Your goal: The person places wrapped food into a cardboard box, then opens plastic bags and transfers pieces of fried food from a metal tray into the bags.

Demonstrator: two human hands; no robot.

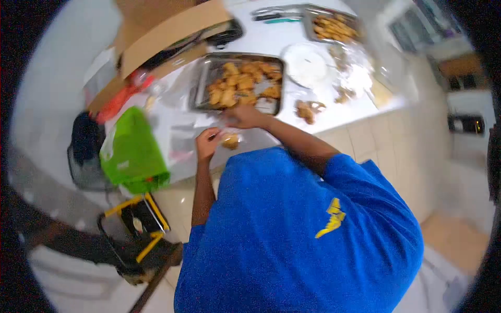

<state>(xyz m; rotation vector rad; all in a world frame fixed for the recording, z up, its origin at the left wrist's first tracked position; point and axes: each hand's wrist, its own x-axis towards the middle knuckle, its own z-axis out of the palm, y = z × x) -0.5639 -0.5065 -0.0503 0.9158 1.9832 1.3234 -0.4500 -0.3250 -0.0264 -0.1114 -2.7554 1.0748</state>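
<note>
Just in front of my chest, my left hand [207,144] pinches the edge of a small clear plastic bag. A golden-brown piece of food [230,141] sits low in this bag. My right hand [244,116] is beside it, fingers closed at the bag's upper part; blur hides the exact grip. Right behind my hands lies a metal tray [282,99] of golden-brown fried pieces [237,82], with part of its bottom bare on the right side.
A white round plate [306,65] stands right of the tray, near loose brown pieces [308,110] and clear plastic bags [357,78]. A second tray [309,32] holds more pieces. Leftward are a cardboard box [167,39], a green bag [133,151] and a yellow-black folding frame [141,214].
</note>
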